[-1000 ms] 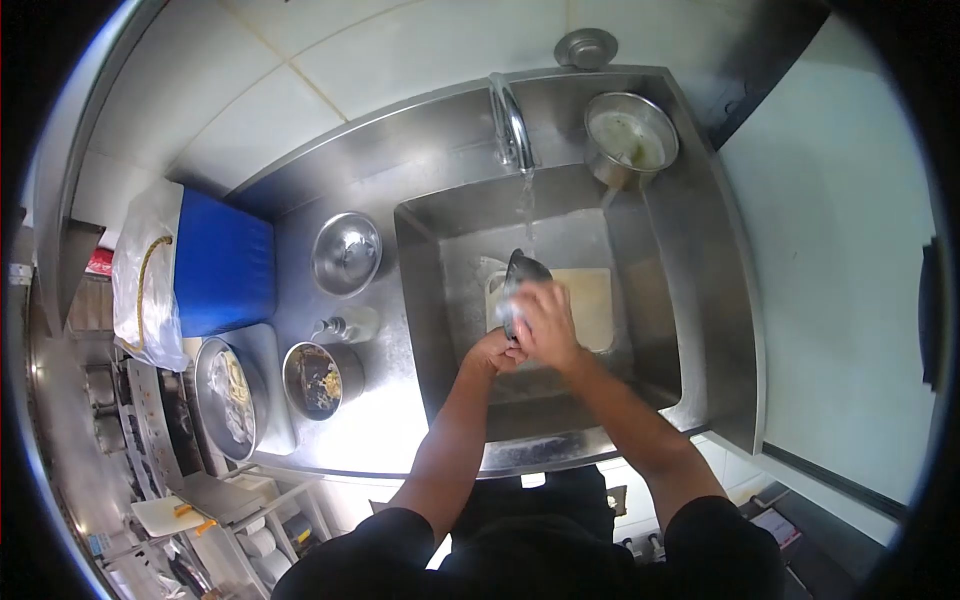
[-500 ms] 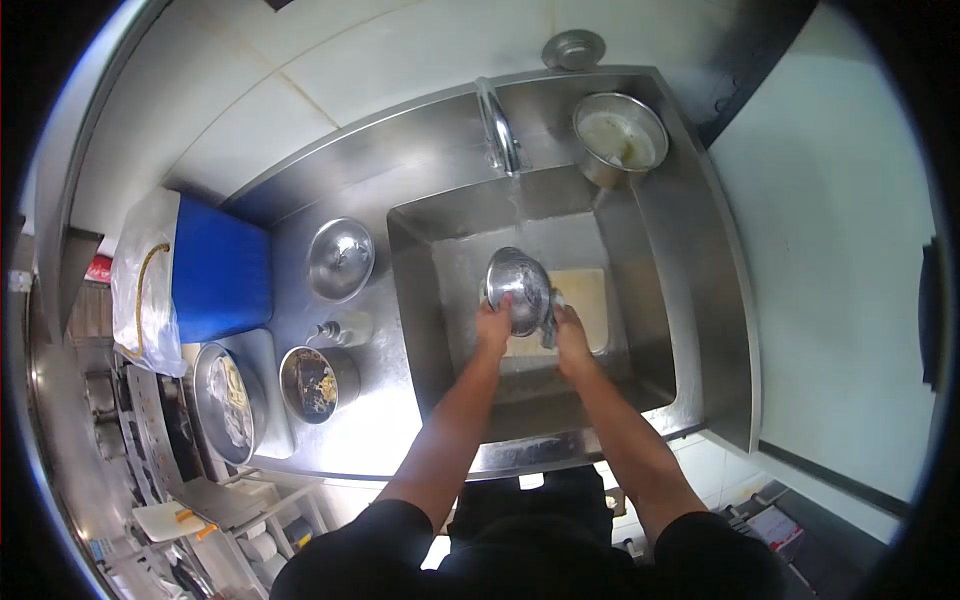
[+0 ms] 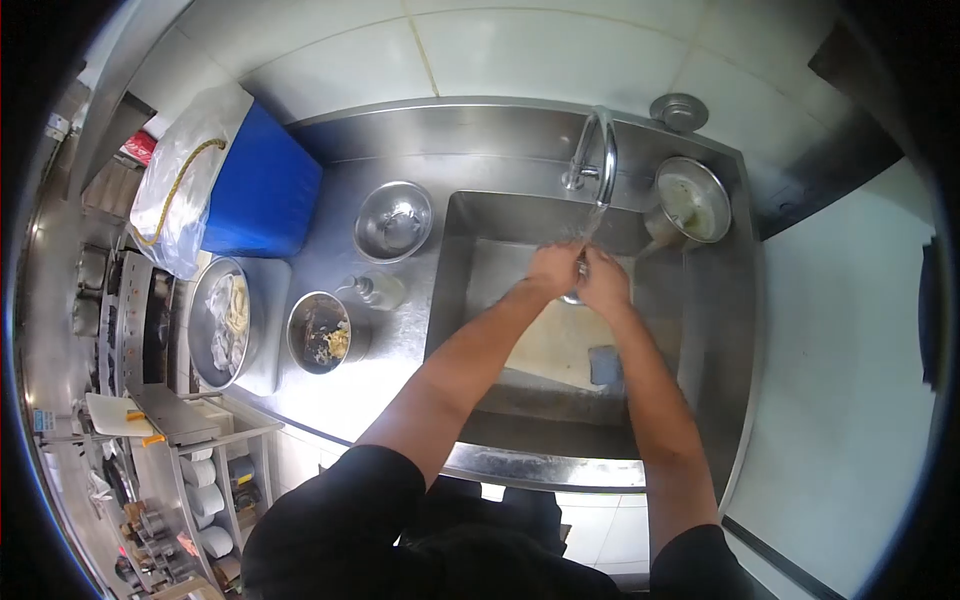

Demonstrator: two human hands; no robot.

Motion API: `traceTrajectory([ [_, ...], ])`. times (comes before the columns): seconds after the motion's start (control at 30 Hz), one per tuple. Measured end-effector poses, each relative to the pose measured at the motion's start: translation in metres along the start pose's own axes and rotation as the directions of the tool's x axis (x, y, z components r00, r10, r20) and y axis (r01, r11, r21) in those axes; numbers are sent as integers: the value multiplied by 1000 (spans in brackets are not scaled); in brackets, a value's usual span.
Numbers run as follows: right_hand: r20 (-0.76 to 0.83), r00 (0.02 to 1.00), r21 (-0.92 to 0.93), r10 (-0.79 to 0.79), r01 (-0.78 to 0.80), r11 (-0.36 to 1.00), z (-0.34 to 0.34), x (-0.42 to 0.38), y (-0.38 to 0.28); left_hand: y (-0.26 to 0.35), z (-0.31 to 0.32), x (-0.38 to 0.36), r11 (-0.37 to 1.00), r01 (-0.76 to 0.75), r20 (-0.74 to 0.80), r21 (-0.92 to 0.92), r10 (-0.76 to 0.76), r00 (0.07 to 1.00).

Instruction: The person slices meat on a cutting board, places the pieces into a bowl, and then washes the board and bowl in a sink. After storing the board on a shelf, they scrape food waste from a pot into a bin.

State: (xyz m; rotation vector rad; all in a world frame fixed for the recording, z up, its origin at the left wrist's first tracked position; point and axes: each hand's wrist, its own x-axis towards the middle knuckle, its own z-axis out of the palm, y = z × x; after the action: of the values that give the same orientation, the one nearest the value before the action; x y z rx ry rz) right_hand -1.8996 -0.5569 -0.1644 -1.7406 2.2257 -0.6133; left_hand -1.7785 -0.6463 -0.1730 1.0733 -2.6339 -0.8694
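Observation:
Both hands meet under the faucet [image 3: 602, 160], over the back part of the sink [image 3: 520, 408]. My left hand [image 3: 556, 268] and my right hand [image 3: 604, 280] are closed on a small metal bowl [image 3: 571, 298], which they mostly hide; only shiny bits show between and below the fingers. Beneath them a pale cutting board [image 3: 548, 345] lies on the sink floor. A grey-blue sponge [image 3: 604, 365] rests at the board's right side, near my right forearm and apart from both hands.
Left of the sink stand an empty metal bowl [image 3: 393, 222], a clear pump bottle [image 3: 380, 291], a pot with food scraps [image 3: 318, 335] and a large bowl [image 3: 220, 322]. A blue container [image 3: 262, 190] is behind them. A pot of cloudy liquid [image 3: 692, 200] occupies the back right corner.
My hands have moved back with the bowl, up under the faucet. The sponge has left my right hand and lies in the sink. The camera view has shifted left.

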Motion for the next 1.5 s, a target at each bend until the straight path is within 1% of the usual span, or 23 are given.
traceTrajectory([
  [0.07,183,972,-134,146,-122,983,-17,28,-31,-8,-14,-5,995,-8,-145,-104,-7,989],
  [0.13,67,996,-157,-50,60,986,-6,46,-22,-34,-15,-16,983,-83,-386,-162,14,923],
  [0.17,15,988,-172,-154,154,973,2,54,-17,-49,-13,-21,937,-104,-434,-333,-54,900],
  [0.23,68,995,-67,-68,73,995,-19,57,-30,-70,-9,-32,754,-177,-481,-632,-204,852],
  [0.33,-4,1000,270,-20,20,963,-10,55,-17,-64,-11,-40,121,-93,-146,-988,-580,801],
  [0.37,-53,999,403,-5,26,915,1,54,-7,-62,-4,-39,-169,-160,-40,-973,-557,830],
  [0.43,-111,988,504,104,-34,863,21,43,-3,-53,23,-32,-688,-225,124,-690,-418,900],
  [0.47,-134,978,552,161,-61,831,26,37,0,-47,39,-28,-718,-196,134,-668,-375,917],
  [0.53,-50,983,450,179,-138,882,-2,23,-10,-42,71,-23,-766,-134,154,-629,-292,944],
  [0.63,28,985,215,169,-171,962,-39,17,-7,-34,47,-25,-268,276,376,-923,-475,796],
  [0.7,112,983,-23,146,-144,989,-61,20,-12,-40,43,-7,144,123,51,-982,-427,903],
  [0.77,241,958,-301,156,-79,950,-85,27,-33,-36,18,5,564,-37,-208,-825,-242,948],
  [0.87,307,936,-500,170,7,866,-66,50,-38,9,-39,13,946,58,-96,-317,-93,991],
  [0.9,280,945,-493,167,-8,870,-62,55,-40,18,-50,18,978,93,-28,-186,-100,995],
  [1.03,187,962,-354,199,-123,927,-66,55,-47,-23,-60,17,924,46,-228,-379,-141,963],
  [1.07,171,960,-287,220,-165,943,-70,49,-47,-45,-52,13,858,125,-163,-499,-234,958],
  [1.1,169,928,-47,332,-329,943,-64,44,-36,-68,-40,6,768,208,-82,-606,-320,944],
  [1.17,246,820,417,518,-571,707,-37,38,-5,-84,-22,-5,494,307,81,-813,-427,901],
  [1.23,391,756,651,526,-631,422,-16,23,-1,-71,8,-33,110,327,247,-939,-449,859],
  [1.3,506,703,749,500,-646,149,12,6,10,-50,30,-52,-132,353,364,-926,-557,747],
  [1.4,653,633,736,417,-661,-150,82,-25,46,-26,27,-79,-297,415,510,-860,-480,713],
  [1.47,755,578,655,310,-683,-323,111,-53,75,-33,46,-92,318,423,198,-849,-549,812],
  [1.5,741,563,660,366,-710,-244,107,-70,65,-35,40,-96,569,398,85,-720,-497,864],
])
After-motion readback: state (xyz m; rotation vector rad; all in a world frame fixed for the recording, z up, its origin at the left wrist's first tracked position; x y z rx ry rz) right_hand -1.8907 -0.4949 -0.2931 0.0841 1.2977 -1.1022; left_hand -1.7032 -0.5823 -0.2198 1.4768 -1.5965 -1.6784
